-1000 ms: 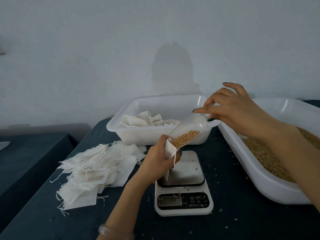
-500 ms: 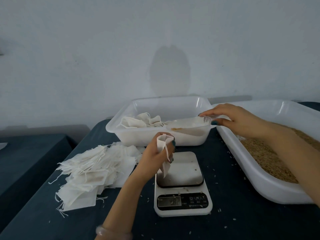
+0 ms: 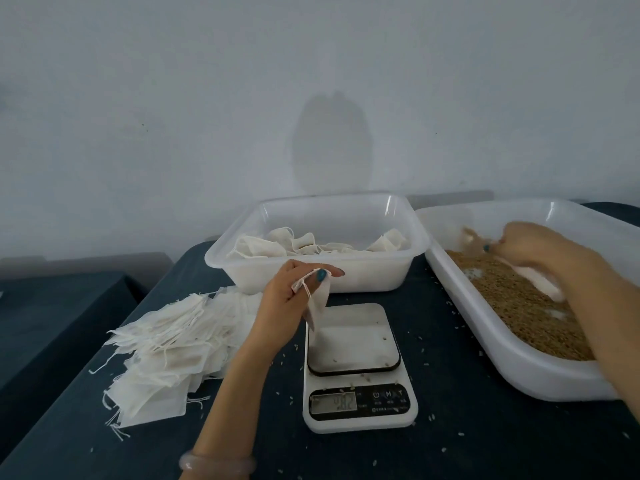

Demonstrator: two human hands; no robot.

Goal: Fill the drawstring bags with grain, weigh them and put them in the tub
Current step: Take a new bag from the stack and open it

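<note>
Empty bags (image 3: 162, 355) are piled near left. The left hand (image 3: 291, 299) pinches one drawstring bag (image 3: 317, 306) by its mouth, over the scale (image 3: 358, 407). The tub (image 3: 311, 277) is far centre. The right hand (image 3: 540, 251) is blurred over the grain (image 3: 519, 306), grip unclear. Filling step; next, probably scoop more grain in.

Both forearms are uncovered. The left hand (image 3: 287, 296) and right hand (image 3: 533, 247) have teal-polished fingernails (image 3: 322, 274). The left wrist, below-left of the white digital kitchen scale (image 3: 356, 341), wears a pale pink translucent rounded bangle (image 3: 216, 462).
</note>
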